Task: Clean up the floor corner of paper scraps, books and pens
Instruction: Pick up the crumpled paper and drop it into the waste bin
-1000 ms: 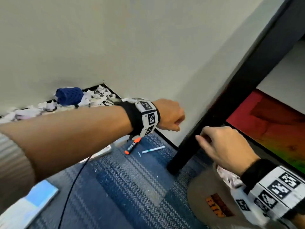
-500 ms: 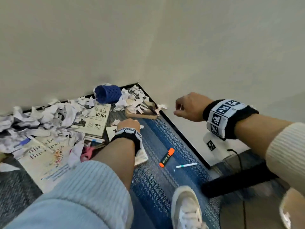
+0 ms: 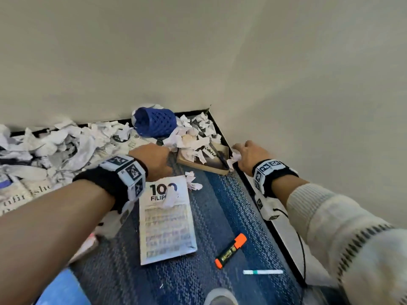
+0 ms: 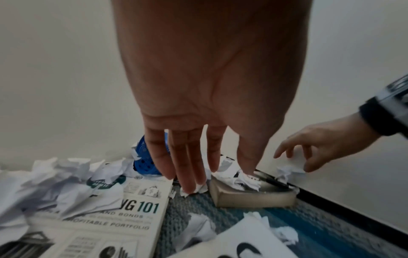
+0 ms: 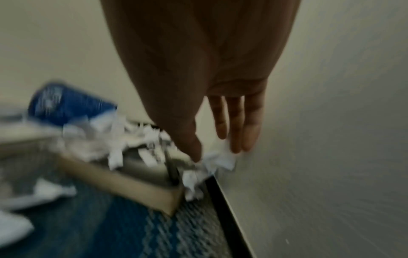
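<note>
Torn paper scraps lie heaped along the wall into the corner. My left hand reaches down with straight fingers. Its fingertips touch a small scrap on the carpet, between the "101" book and a thick tan-edged book. My right hand is at the skirting. Its thumb and fingers are spread on either side of a crumpled scrap and touch it; this view is blurred. A white "100" book, an orange highlighter and a white pen lie on the blue carpet.
A blue mesh cup lies tipped over in the corner. Walls close off the back and right, with black skirting below. My shoe is at the bottom edge. A cable hangs from my right wrist. More open books lie at the left.
The view has swung down onto the corner. My right hand dropped from a raised fist to the scrap by the skirting and opened. My left hand moved forward onto the small scrap.
</note>
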